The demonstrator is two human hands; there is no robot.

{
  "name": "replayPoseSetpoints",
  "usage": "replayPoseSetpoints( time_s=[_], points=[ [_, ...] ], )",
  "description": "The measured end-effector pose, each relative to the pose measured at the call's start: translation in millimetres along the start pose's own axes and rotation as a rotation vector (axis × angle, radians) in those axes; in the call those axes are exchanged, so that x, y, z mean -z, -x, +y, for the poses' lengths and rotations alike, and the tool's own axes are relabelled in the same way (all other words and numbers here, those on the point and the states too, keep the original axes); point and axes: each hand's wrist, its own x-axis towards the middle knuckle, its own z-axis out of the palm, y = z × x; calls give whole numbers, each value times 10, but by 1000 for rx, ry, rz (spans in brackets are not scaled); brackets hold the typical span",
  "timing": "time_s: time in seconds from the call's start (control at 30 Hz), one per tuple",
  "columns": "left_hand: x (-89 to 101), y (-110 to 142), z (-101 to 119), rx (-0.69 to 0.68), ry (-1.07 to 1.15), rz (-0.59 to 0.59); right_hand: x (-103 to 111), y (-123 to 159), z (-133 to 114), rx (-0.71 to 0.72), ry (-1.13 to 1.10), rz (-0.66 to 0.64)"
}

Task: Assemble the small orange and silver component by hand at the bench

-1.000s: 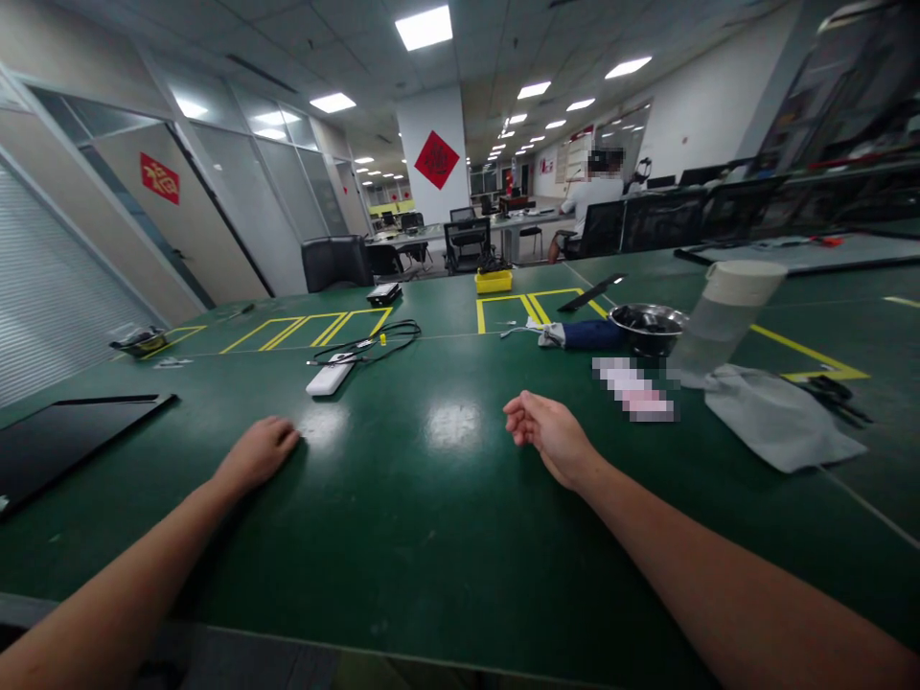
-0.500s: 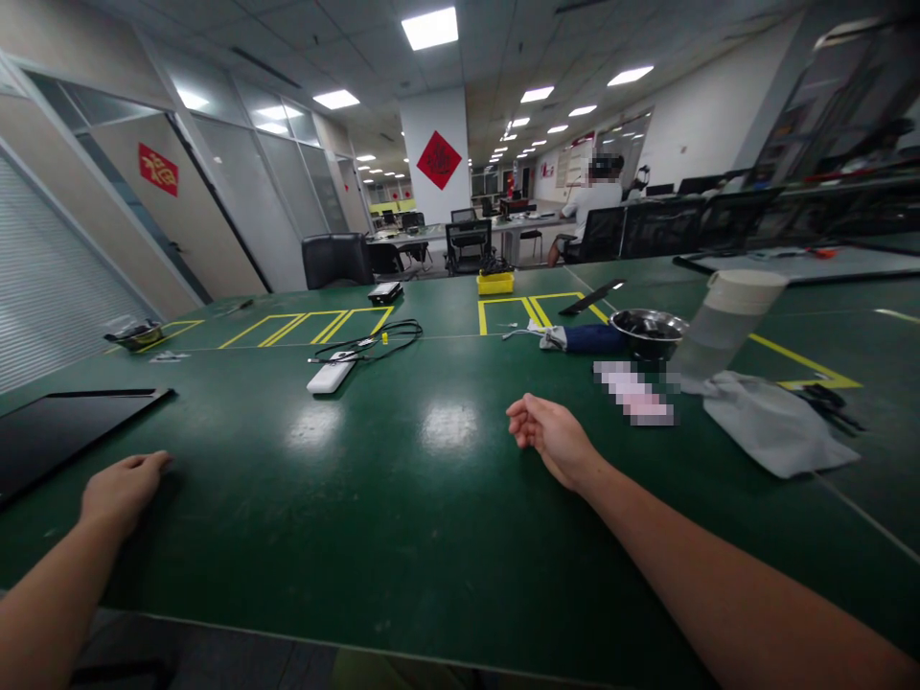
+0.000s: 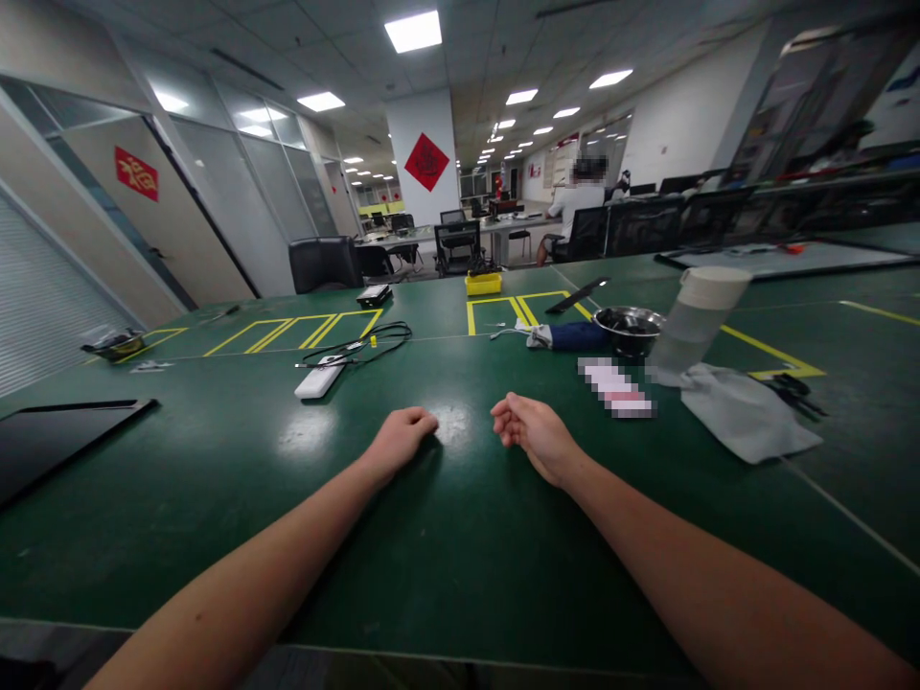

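My left hand [image 3: 400, 439] rests on the green table [image 3: 237, 508] near its middle, fingers curled under, nothing visible in it. My right hand [image 3: 530, 433] lies a short way to its right, loosely curled with the fingertips pointing left, holding nothing I can see. The two hands are close together but apart. The nearest objects are a white power bank [image 3: 320, 378] with black cables [image 3: 366, 343] further back on the left, and a pale flat item [image 3: 615, 387] to the right.
A grey cloth [image 3: 744, 414], a clear bottle with a beige cap [image 3: 696, 321], a metal bowl [image 3: 633, 327] and a blue roll [image 3: 575, 335] lie at the right. A black tablet [image 3: 50, 443] sits at far left. A yellow tray [image 3: 483, 283] stands at the back. A person sits at a distant desk.
My left hand swung out to the far left edge, then came back in to the table's middle, close to my right hand. My right hand barely moved.
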Motion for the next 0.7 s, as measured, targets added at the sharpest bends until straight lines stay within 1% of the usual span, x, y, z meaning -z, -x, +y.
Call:
replayPoseSetpoints(
  time_s=[0.07,0.1,0.13,0.17,0.23,0.3,0.33,0.4,0.47,0.5,0.57,0.6,0.7],
  points=[
    [-320,11,187,-35,127,-77,3,-8,14,3,4,-13],
    [-431,15,250,-39,209,-114,8,-15,21,8,12,-17],
    [-509,17,293,-41,271,-142,16,-25,27,14,29,-16],
    [-555,17,316,-55,300,-147,28,-38,31,23,61,-6],
    [-567,15,313,-119,254,-104,67,-67,24,49,191,42],
    [-508,15,263,-203,129,-56,121,-91,-6,83,428,105],
    [-468,19,231,-231,66,-56,151,-97,-29,95,582,133],
    [-398,38,177,-256,-47,-98,206,-97,-83,95,922,185],
    [-367,71,155,-289,-139,-166,241,-80,-132,15,1210,221],
    [-369,89,157,-314,-178,-192,246,-67,-149,-36,1310,223],
    [-399,124,177,-365,-237,-220,232,-41,-161,-91,1416,193],
    [-420,137,190,-385,-261,-226,215,-29,-157,-73,1424,160],
    [-468,159,216,-434,-321,-237,141,0,-120,90,1308,-2]
  ],
)
